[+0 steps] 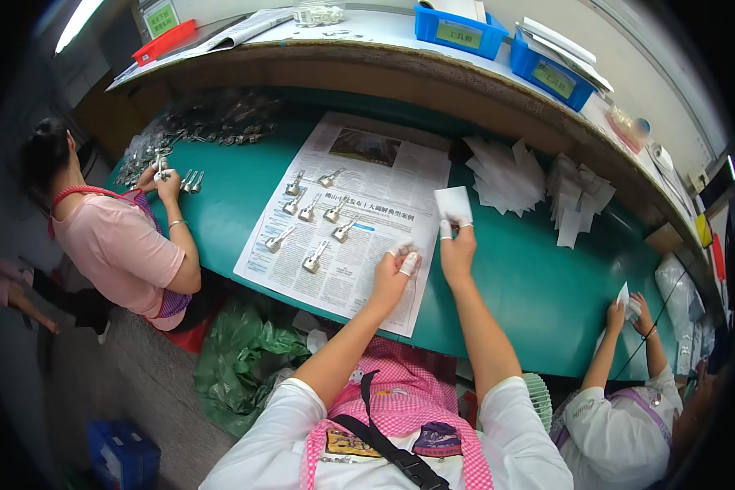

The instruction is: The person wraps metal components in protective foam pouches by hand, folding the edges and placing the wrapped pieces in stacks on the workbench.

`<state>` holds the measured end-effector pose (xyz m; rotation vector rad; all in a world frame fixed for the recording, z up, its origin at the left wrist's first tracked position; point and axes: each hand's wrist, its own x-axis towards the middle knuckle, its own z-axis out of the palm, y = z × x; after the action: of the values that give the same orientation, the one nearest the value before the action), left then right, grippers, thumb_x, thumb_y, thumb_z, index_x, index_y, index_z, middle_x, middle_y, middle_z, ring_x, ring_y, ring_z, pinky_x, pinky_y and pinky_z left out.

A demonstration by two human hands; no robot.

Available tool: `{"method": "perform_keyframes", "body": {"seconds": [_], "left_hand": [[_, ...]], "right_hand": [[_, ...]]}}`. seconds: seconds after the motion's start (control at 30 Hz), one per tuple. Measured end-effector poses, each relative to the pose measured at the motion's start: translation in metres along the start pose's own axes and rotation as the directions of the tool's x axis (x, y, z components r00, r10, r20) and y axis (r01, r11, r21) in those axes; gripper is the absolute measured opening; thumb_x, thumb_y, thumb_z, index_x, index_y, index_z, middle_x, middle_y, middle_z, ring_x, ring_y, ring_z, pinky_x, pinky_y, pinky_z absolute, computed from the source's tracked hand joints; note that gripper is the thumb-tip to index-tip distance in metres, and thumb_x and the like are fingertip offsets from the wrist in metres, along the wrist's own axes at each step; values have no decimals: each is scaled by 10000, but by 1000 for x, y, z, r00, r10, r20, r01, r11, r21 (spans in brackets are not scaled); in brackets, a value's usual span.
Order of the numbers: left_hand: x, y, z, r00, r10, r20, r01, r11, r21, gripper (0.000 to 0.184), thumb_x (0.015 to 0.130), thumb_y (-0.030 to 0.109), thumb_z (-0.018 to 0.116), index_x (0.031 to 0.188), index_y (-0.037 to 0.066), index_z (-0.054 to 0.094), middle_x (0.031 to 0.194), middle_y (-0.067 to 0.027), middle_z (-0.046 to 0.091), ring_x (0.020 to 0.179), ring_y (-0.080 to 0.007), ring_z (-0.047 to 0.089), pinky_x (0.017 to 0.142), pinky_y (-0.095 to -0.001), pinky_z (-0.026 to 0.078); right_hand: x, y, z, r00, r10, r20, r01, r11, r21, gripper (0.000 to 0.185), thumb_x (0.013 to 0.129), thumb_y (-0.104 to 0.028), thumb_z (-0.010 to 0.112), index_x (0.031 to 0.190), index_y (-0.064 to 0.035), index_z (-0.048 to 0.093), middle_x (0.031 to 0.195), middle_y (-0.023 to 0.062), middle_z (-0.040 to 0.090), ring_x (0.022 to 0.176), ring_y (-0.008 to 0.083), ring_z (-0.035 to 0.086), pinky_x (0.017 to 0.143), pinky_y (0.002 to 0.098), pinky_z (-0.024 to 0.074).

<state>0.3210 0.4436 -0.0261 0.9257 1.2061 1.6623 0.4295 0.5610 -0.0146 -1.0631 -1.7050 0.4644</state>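
My right hand (458, 245) pinches a small white paper piece (453, 202) by its lower edge, above the right side of a newspaper sheet (351, 286). White covers sit on some fingertips of both hands. My left hand (396, 269) is over the lower right part of the newspaper, its fingers curled together; what they hold, if anything, I cannot make out. Left of it, several silvery metal parts (312, 260) lie spaced apart on the newspaper, each with a blocky end and a narrow shank. Neither hand touches them.
Loose white papers (506, 175) and another paper pile (581, 196) lie on the green table (539, 269). A co-worker at left (114, 237) handles metal parts beside a heap (220, 131); a co-worker at right (621, 416) holds white paper. Blue bins (461, 33) stand on the shelf.
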Motion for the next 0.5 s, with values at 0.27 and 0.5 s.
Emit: {"method": "perform_keyframes", "body": {"seconds": [0.27, 0.5], "left_hand": [[10, 3, -18, 986, -146, -79, 142, 988, -55, 320, 1000, 219, 425, 1203, -22, 483, 1126, -121, 578, 968, -159, 585, 786, -266, 501], [-12, 31, -14, 964, -244, -110, 205, 937, -282, 320, 1009, 238, 390, 1195, 4, 506, 1100, -103, 603, 913, -170, 615, 719, -277, 547]], "right_hand": [[-74, -67, 12, 979, -7, 206, -23, 989, 146, 180, 838, -95, 635, 1008, -37, 621, 950, 112, 626, 920, 265, 590, 791, 360, 477], [-70, -58, -12, 980, 199, 27, -198, 940, 277, 237, 880, -100, 601, 1106, -32, 595, 1045, 106, 581, 904, 184, 565, 791, 296, 468]]}}
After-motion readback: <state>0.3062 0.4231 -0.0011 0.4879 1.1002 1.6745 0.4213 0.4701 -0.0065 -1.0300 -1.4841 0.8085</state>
